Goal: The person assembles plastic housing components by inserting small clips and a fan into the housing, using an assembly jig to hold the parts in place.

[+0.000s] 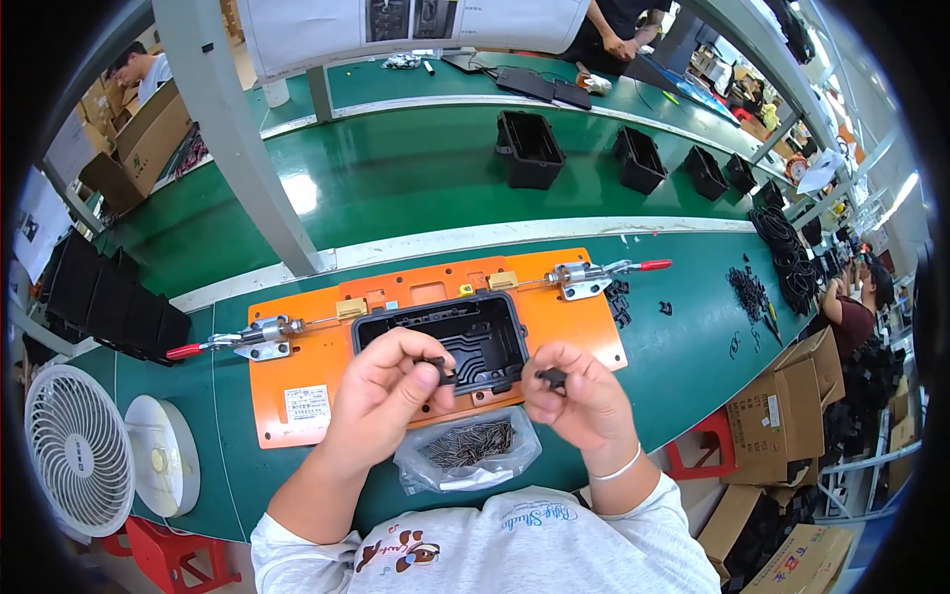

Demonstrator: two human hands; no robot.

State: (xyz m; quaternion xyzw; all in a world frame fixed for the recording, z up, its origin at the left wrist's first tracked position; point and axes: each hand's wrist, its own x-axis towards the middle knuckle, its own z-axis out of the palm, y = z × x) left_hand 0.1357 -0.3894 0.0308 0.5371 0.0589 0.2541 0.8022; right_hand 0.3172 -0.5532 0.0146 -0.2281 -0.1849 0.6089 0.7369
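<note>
My left hand (391,391) pinches a small black plastic part (441,370) over the near left corner of a black box (517,374). A similar small dark part (553,377) sits between the thumb and fingers of my right hand (582,401), beside the box's near right corner. The open box lies in an orange fixture plate (584,337), its ribbed inside facing up. Below my hands a clear plastic bag (421,473) holds many small dark screws or pins (470,444). The exact shape of either held part is partly hidden by my fingers.
Toggle clamps with red handles stand at the plate's left (262,337) and right (594,277). A white fan (79,450) is at the left. Black boxes (529,148) line the green conveyor behind. Cables (787,257) and small black parts (749,292) lie at right.
</note>
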